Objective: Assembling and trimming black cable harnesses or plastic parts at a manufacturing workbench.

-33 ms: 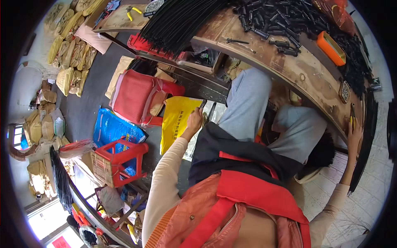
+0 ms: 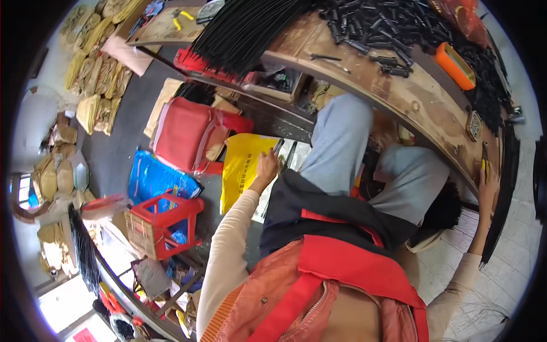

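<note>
My left hand [image 2: 266,166] is closed over a yellow bag [image 2: 238,162], left of my knees. A small dark, slim part [image 2: 278,146] shows at its fingertips, too small to name. Beside it, another slim black piece [image 2: 291,153] lies on the pale part of the bag. At the right end of the workbench, my right hand [image 2: 489,186] grips a pair of pliers [image 2: 485,162] with yellow handles, jaws pointing away from me. Long black rods [image 2: 501,199] hang down just right of that hand.
The wooden workbench [image 2: 430,117] curves across the front, bearing a heap of black tubular parts [image 2: 382,28], a bundle of black rods [image 2: 250,34] and an orange box [image 2: 456,66]. To the left are a red padded seat [image 2: 185,134], a red stool [image 2: 171,219] and a blue bag [image 2: 154,176].
</note>
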{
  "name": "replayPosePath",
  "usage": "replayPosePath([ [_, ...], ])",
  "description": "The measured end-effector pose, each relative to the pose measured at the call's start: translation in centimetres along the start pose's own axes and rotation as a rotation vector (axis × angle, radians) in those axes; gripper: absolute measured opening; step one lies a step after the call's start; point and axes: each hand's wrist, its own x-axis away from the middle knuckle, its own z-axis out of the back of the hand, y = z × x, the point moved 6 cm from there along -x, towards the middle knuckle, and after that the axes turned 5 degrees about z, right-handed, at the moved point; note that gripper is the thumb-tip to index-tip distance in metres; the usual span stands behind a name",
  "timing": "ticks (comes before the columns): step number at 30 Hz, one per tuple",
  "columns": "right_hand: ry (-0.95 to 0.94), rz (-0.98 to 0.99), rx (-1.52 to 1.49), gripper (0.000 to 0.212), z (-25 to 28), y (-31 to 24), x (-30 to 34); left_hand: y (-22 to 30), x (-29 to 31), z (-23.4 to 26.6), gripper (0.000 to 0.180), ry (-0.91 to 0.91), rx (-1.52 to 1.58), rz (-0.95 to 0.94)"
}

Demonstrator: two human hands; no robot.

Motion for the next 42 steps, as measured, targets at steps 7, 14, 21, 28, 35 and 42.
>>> replayPosePath([
  [7,0.310,0.026,-0.150,0.025,1.8,-5.9,-1.2,-6.2,-1.9,-4.9,0.051,-0.162,0.125,-0.043],
  [14,0.120,-0.193,0.291,0.012,1.8,5.1,3.0,8.2,-5.9,5.8,0.029,-0.144,0.224,-0.130],
  [21,0.014,-0.697,0.483,0.013,-1.9,13.0,2.0,12.3,-5.9,12.7,0.026,-0.087,0.285,-0.202],
  [28,-0.154,-0.721,0.095,0.021,-1.8,15.3,0.7,17.6,-3.9,16.8,0.024,-0.039,0.216,-0.242],
  [35,-0.010,-0.672,0.066,0.024,-0.5,16.4,1.3,18.0,-2.8,18.4,0.027,0.009,0.088,-0.280],
  [42,0.029,-0.856,-0.735,0.025,1.6,20.4,-0.3,18.7,-0.5,22.1,0.024,0.000,0.198,-0.303],
])
